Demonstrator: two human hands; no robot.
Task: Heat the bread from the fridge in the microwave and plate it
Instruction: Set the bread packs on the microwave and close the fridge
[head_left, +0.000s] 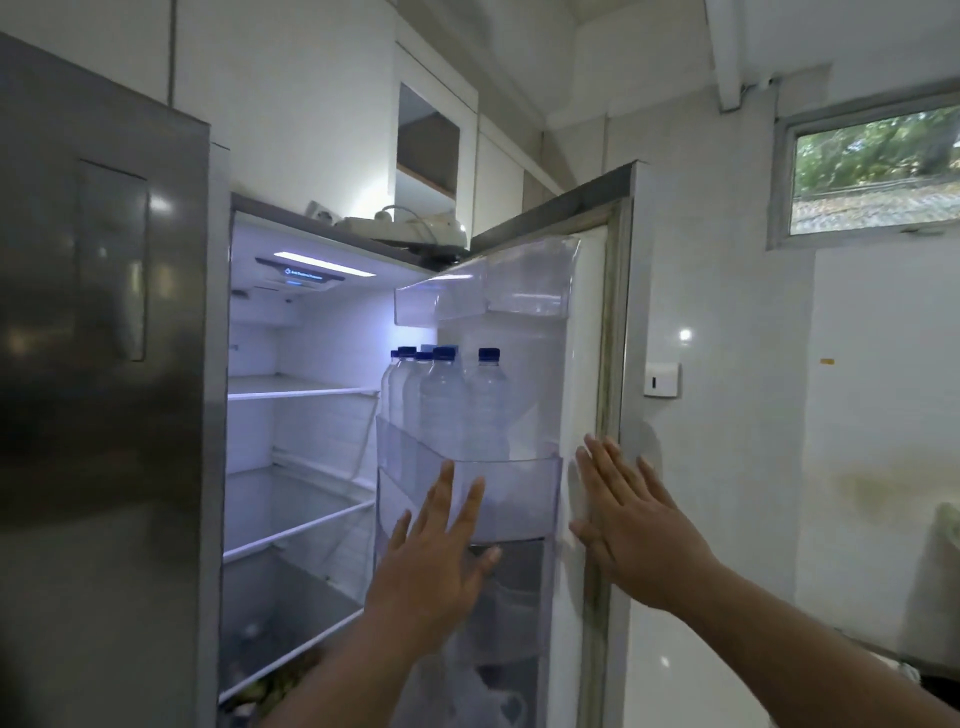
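While the fridge door (587, 364) stood open in the middle of the frame, the left hand (436, 566) was spread flat and wide near the door bin of water bottles (447, 405); the right hand (634, 525) was flat and wide too, at the door's edge, holding nothing; the bread could not be seen anywhere; the shelves (301, 389) looked bare, and the blurry bottom left was cut off; bread would likely be soft and light, so hold it gently by its sides.
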